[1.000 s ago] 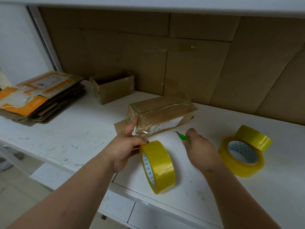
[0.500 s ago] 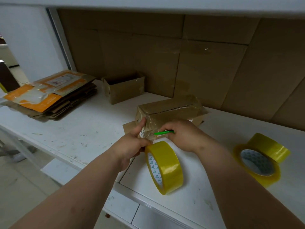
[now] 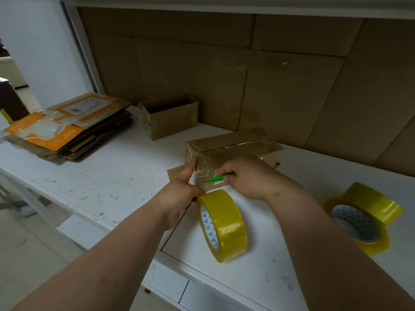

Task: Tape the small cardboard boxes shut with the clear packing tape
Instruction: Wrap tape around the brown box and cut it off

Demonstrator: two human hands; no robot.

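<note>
Now the box (image 3: 231, 153) sits mid-desk near the back wall, light and stiff, its taped skin slick. Left hand (image 3: 179, 198) braces its near corner, thumb up, gripping the roll (image 3: 222, 225). Right hand (image 3: 247, 176) clenches a green cutter (image 3: 221, 176) at the tape. Best held by the corners.

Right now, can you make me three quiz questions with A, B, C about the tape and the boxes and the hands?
1. Where does the open box sit?
A. by the back cardboard wall
B. on the floor
C. on the tape rolls

2. How many yellow tape rolls are on the table?
A. one
B. three
C. five

3. What does the right hand hold?
A. nothing
B. a green cutter
C. a roll

Answers:
1 A, it stands against the wall.
2 B, one upright roll and a stacked pair.
3 B, the green cutter meets the taped box, which the left hand steadies.
</note>
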